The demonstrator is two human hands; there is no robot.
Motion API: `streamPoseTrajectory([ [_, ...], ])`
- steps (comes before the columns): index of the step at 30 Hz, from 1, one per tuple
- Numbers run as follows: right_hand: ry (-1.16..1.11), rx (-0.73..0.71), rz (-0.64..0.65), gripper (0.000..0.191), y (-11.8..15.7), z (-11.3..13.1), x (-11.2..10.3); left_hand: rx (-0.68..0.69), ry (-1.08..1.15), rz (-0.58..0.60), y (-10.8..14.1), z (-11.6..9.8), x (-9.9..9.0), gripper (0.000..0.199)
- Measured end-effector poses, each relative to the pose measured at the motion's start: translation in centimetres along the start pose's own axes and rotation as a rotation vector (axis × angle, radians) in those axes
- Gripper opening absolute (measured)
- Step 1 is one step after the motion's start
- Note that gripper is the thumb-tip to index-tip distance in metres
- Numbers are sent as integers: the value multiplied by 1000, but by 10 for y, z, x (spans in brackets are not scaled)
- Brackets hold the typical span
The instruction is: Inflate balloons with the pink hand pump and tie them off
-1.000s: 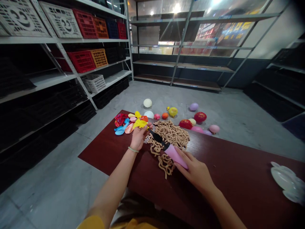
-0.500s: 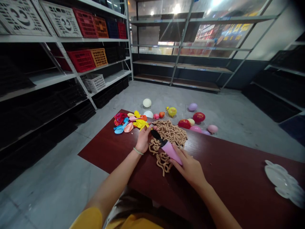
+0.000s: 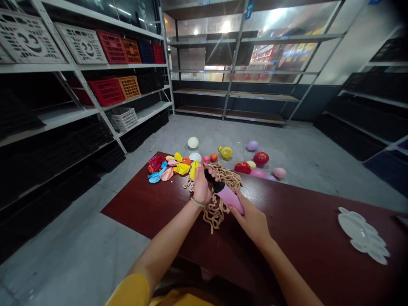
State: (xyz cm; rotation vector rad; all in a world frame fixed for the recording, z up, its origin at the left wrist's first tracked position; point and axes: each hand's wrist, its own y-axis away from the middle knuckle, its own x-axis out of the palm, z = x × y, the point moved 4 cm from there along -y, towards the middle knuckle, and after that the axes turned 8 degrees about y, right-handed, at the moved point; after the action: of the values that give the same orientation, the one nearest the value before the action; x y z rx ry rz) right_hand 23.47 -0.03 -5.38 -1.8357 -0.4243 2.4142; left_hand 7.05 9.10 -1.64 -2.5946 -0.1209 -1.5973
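Observation:
My right hand (image 3: 253, 216) is closed round the pink body of a hand balloon pump (image 3: 230, 198), which points away and to the left. Its black end runs into my left hand (image 3: 202, 187), whose fingers curl over it. A limp yellow balloon (image 3: 194, 170) sticks up by my left thumb, pinched in that hand; its neck is hidden. Below both hands lies a tangled pile of tan, cord-like strands (image 3: 214, 216) on the table. Left of my left hand, flat balloons in yellow, blue (image 3: 156, 177), red and peach are heaped together.
The dark red table (image 3: 134, 204) carries a white scalloped plate (image 3: 360, 229) at right. Several inflated balloons, among them a red one (image 3: 261, 158), lie on the grey floor beyond. Shelves with crates (image 3: 105, 91) line the left; a metal rack (image 3: 234, 76) stands at the back.
My left hand has turned and closed over the pump's black end, which showed more before. The yellow balloon now stands up by the thumb. The whole view has shifted slightly.

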Motion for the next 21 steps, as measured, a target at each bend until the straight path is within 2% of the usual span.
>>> streamPoseTrajectory([
  [3, -47, 19, -4, 47, 1, -2, 4, 53, -7, -20, -1, -1, -1, 34],
  [6, -77, -80, 26, 50, 3, 5, 9, 109, -53, -102, -10, -15, -8, 35],
  [11, -85, -214, 19, 53, 3, 8, 12, 194, -111, -232, -40, -74, -20, 33],
  [15, -46, -256, 1, 54, 4, 7, 13, 264, -111, -236, -57, -118, -22, 32],
  [18, 1, -261, -23, 55, 6, 7, 13, 267, -118, -213, -59, -126, -20, 31],
  [21, 26, -247, -50, 55, 8, 5, 12, 237, -118, -187, -55, -113, -15, 32],
])
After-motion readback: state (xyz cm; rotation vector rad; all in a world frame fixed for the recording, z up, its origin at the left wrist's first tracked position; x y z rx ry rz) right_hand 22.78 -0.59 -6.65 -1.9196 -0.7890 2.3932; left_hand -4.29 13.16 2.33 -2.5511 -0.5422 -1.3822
